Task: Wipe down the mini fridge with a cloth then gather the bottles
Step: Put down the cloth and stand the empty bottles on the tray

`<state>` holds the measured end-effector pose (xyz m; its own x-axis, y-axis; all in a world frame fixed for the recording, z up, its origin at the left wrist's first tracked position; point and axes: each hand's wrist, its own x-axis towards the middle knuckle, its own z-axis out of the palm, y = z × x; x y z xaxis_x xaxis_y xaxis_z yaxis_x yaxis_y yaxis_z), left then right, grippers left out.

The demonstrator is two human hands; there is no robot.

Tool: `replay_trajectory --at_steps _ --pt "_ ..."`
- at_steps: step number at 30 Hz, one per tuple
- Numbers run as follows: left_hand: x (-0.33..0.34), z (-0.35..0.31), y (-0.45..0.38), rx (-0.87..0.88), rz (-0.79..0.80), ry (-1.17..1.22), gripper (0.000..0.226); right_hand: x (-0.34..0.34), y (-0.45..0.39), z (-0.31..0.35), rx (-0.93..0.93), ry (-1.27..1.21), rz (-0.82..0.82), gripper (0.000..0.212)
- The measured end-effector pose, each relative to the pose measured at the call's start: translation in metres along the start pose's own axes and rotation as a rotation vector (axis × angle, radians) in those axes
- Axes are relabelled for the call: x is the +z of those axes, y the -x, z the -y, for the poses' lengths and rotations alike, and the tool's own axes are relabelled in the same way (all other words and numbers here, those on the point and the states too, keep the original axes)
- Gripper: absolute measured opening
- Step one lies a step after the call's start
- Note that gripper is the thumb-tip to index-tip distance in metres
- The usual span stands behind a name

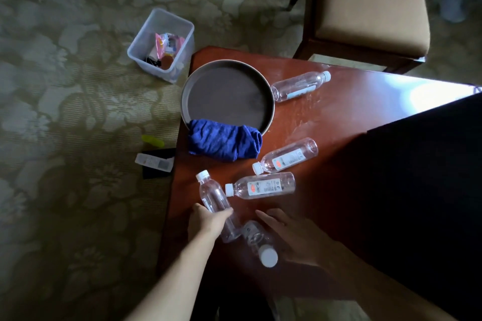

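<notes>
Several clear plastic bottles with white caps lie on a reddish wooden table (347, 112). My left hand (207, 221) grips one bottle (215, 196) near the table's front left edge, its cap pointing away. My right hand (294, 237) lies over another bottle (260, 242) with fingers stretched out, its cap toward me. Two bottles (263, 186) (287, 156) lie side by side at the middle, and one bottle (300, 85) lies farther back. A crumpled blue cloth (224, 142) rests on the near rim of a round dark tray (271, 109). A black block, perhaps the fridge (422, 179), fills the right.
A clear plastic bin (140, 41) with small items stands on the patterned carpet left of the table. A remote control (154, 161) and a green object (152, 141) lie on the floor by the table's left edge. A wooden chair (370, 5) with a tan seat stands behind.
</notes>
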<state>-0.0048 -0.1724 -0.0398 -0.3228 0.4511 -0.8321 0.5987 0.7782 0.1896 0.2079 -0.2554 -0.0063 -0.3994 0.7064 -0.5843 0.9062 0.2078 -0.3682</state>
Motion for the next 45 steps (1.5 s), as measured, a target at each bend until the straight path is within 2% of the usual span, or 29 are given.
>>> replay_trajectory --at_steps 3,8,13,17,23,26,33,39,45 --pt "0.008 0.008 -0.001 0.035 -0.021 0.088 0.057 0.011 0.001 0.010 -0.012 -0.010 -0.104 0.102" --pt "0.011 0.016 -0.002 0.063 -0.001 0.177 0.046 0.029 -0.009 0.025 -0.014 -0.272 -0.157 0.073" --pt "0.004 0.024 -0.003 0.068 0.000 0.223 0.045 0.038 -0.009 0.036 0.106 -0.408 -0.168 0.069" --pt "-0.012 0.033 0.004 0.150 -0.049 0.288 0.048 0.015 -0.003 0.046 0.223 -0.516 -0.236 0.064" --pt "-0.059 0.005 0.011 0.405 -0.266 0.444 0.050 -0.036 -0.013 0.049 0.397 -0.673 -0.443 0.045" --pt "-0.084 -0.027 0.009 0.553 -0.361 0.519 0.058 -0.069 -0.029 0.043 0.373 -0.652 -0.559 0.038" --pt "-0.114 -0.107 -0.015 0.692 -0.325 0.743 0.055 -0.142 -0.089 0.014 0.331 -0.729 -0.748 0.056" --pt "-0.101 -0.149 -0.063 0.765 -0.344 0.564 0.063 -0.186 -0.155 -0.018 0.335 -0.760 -0.768 0.055" --pt "-0.079 -0.155 -0.103 0.862 -0.399 0.398 0.066 -0.205 -0.222 -0.036 0.332 -0.773 -0.714 0.061"
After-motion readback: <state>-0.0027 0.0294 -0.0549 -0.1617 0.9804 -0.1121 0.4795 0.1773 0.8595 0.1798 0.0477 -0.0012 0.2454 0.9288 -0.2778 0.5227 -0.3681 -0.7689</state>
